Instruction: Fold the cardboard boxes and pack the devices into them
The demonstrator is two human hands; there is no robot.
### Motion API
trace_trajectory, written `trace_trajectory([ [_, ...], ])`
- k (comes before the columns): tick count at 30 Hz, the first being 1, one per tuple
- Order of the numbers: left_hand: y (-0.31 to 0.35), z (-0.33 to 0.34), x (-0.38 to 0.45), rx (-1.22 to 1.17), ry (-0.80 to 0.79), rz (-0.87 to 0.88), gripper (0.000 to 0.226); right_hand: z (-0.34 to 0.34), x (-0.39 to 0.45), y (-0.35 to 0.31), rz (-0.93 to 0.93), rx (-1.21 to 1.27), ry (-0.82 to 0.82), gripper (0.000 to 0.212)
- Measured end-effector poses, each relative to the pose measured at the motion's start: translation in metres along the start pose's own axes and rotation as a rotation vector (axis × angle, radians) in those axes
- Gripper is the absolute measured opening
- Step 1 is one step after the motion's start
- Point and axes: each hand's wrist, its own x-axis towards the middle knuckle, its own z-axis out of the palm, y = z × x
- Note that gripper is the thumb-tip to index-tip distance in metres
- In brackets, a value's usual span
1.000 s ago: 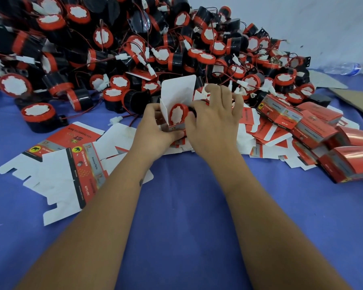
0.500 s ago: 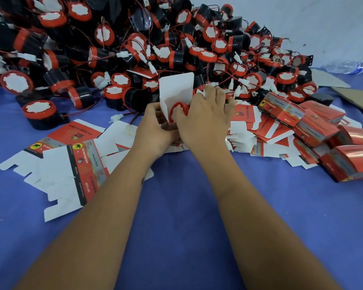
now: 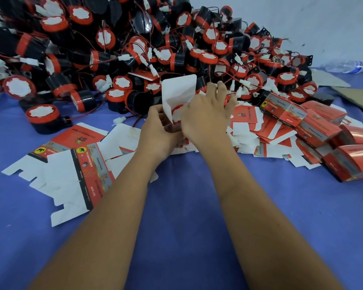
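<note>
Head view looks down on a bench covered in a blue cloth [image 3: 187, 206]. At its middle the left hand [image 3: 157, 130] curls its fingers round the lower part of a small red and white cardboard box [image 3: 177, 97], whose white top flap stands upright and open. A round black device with a red rim and white face [image 3: 176, 114] sits partly inside the box mouth. The right hand [image 3: 205, 116] lies over the device with fingers spread and bent, pressing on it; how firmly it holds cannot be told. Behind the hands, along the far side, a big heap of black and red devices with red wires and white plugs [image 3: 134, 49] rises. Flat unfolded cartons [image 3: 71, 164] lie near left, more flat cartons [image 3: 260, 132] just right of the hands, and folded red boxes [image 3: 323, 139] at right.
</note>
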Motion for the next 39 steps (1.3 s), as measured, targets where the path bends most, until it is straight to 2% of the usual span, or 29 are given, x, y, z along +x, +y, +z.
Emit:
trace_trajectory([
  [3, -0.001, 0.0, 0.0, 0.015, 0.003, 0.007, 0.07, 0.005, -0.003, 0.005, 0.032, 0.051, -0.076, 0.034],
  [6, -0.002, 0.001, 0.001, -0.002, 0.008, 0.013, 0.07, 0.004, -0.008, 0.011, -0.014, 0.157, -0.008, 0.031],
  [9, 0.0, -0.001, 0.004, -0.071, 0.075, -0.019, 0.065, -0.007, -0.01, 0.016, -0.081, 0.425, 0.09, 0.034],
  [10, 0.002, -0.003, 0.005, -0.116, 0.104, -0.045, 0.06, -0.012, -0.011, 0.018, -0.083, 0.479, 0.117, 0.03],
  [12, 0.005, -0.005, 0.006, -0.207, 0.148, -0.126, 0.064, -0.023, -0.009, 0.024, -0.036, 0.432, 0.104, 0.011],
  [14, 0.007, -0.006, 0.005, -0.23, 0.165, -0.177, 0.057, -0.03, -0.003, 0.03, 0.06, 0.449, -0.046, 0.032],
  [17, 0.006, -0.003, 0.004, -0.123, 0.168, -0.131, 0.027, -0.045, -0.002, 0.032, 0.152, 0.603, -0.369, 0.038],
  [20, 0.005, -0.001, 0.004, -0.063, 0.168, -0.109, 0.035, -0.054, -0.004, 0.034, 0.082, 0.648, -0.612, 0.036],
  [22, 0.006, -0.001, 0.003, -0.016, 0.16, -0.115, 0.048, -0.056, -0.007, 0.034, 0.048, 0.714, -0.665, 0.035],
  [26, 0.007, 0.0, 0.004, 0.074, 0.136, -0.121, 0.057, -0.053, -0.002, 0.031, 0.178, 1.01, -0.605, 0.019],
  [28, 0.006, 0.002, 0.006, 0.125, 0.147, -0.105, 0.05, -0.05, 0.009, 0.025, 0.298, 1.026, -0.607, 0.009],
  [30, 0.005, 0.002, 0.006, 0.149, 0.143, -0.083, 0.046, -0.045, 0.016, 0.019, 0.373, 0.982, -0.561, 0.015],
  [32, 0.006, 0.002, 0.004, 0.139, 0.122, -0.064, 0.046, -0.037, 0.014, 0.015, 0.277, 0.951, -0.412, 0.022],
  [35, 0.009, 0.003, 0.0, 0.146, 0.095, -0.046, 0.059, -0.019, -0.007, 0.013, 0.053, 0.796, -0.111, 0.018],
  [37, 0.01, 0.003, 0.0, 0.161, 0.083, -0.041, 0.062, -0.008, -0.015, 0.011, 0.044, 0.703, -0.011, 0.018],
  [39, 0.007, 0.002, 0.001, 0.161, 0.075, -0.03, 0.053, 0.0, -0.013, 0.01, 0.062, 0.664, 0.096, 0.016],
])
